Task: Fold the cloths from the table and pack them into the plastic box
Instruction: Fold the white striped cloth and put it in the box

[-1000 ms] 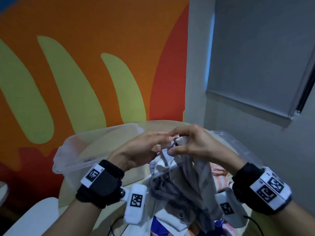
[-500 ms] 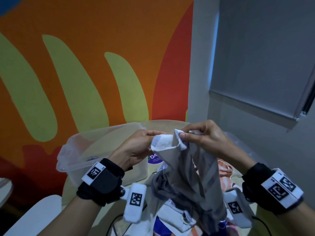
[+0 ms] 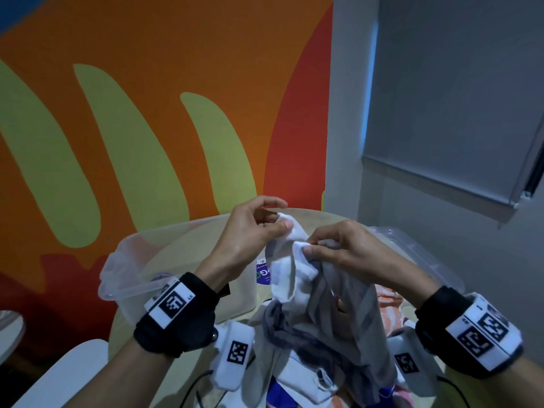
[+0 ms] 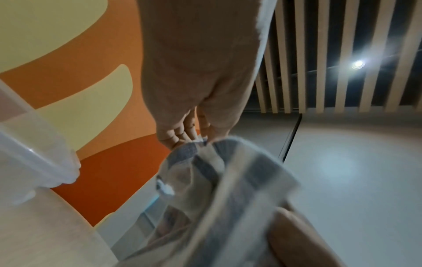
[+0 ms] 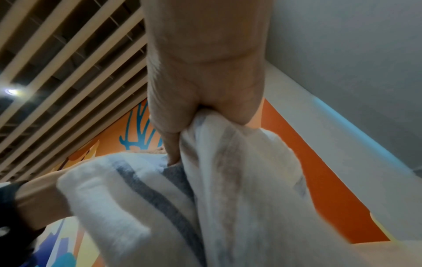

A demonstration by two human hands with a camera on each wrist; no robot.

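Observation:
A white cloth with grey stripes (image 3: 297, 278) hangs in the air over the table, held up by both hands. My left hand (image 3: 259, 228) pinches its top edge between thumb and fingers; the left wrist view shows the same pinch on the cloth (image 4: 219, 180). My right hand (image 3: 332, 245) grips the neighbouring part of the edge, and in the right wrist view its fingers are curled round the cloth (image 5: 228, 180). The clear plastic box (image 3: 129, 260) stands on the table behind my left wrist. More cloths (image 3: 388, 301) lie heaped under the hanging one.
The round pale table (image 3: 132, 319) stands against an orange and green painted wall. A clear lid (image 3: 412, 248) lies at the back right. Colourful cloths (image 3: 279, 396) cover the near part of the table. A white chair edge (image 3: 59, 375) is at the lower left.
My hands have parted a little along the cloth's top edge and lifted it. The left hand shifted its pinch to a corner, and the white edge now spreads between both hands.

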